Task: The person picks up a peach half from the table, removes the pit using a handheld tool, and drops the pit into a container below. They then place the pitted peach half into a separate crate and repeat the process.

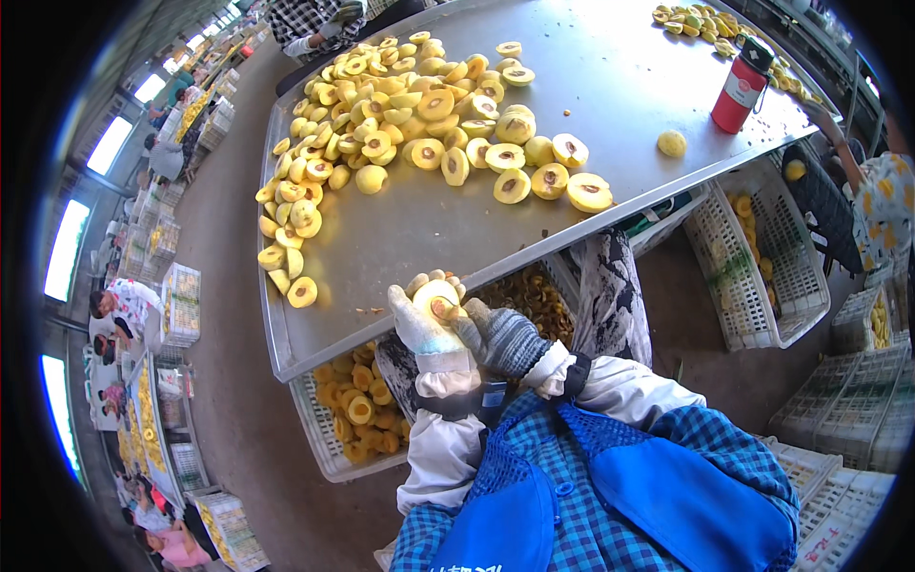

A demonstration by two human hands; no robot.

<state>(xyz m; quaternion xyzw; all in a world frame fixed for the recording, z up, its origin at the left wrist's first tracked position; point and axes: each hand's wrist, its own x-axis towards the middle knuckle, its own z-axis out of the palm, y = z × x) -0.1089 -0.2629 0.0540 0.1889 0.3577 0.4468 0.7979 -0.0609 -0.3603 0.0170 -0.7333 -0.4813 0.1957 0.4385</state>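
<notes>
- the left hand (426, 319), in a pale glove, is turned palm up, its thumb up along the left side and its fingers curled round from beneath and behind a cut fruit half (437, 297); it has a closed grip on the fruit.
- the fruit half sits in that palm, cut face up, in front of the body by the near edge of the metal table (410, 238).
- the right hand (510, 340), in a grey striped glove, shows its back, with fingers bent and pointing left; its fingertips meet the fruit's right side, but i cannot tell whether they pinch it or hold a tool.
- the left forearm (443, 458) comes almost straight up from the lower edge.
- the right forearm (629, 389) slants in from the lower right, so the two hands meet at the fruit.
- on the table, past the hands, lies a big heap of yellow fruit halves (381, 119).
- a red bottle (734, 107) with a black lid stands at the right, near a lone fruit piece (672, 144).
- below the table, a white crate (310, 419) holds orange fruit halves (360, 410).
</notes>
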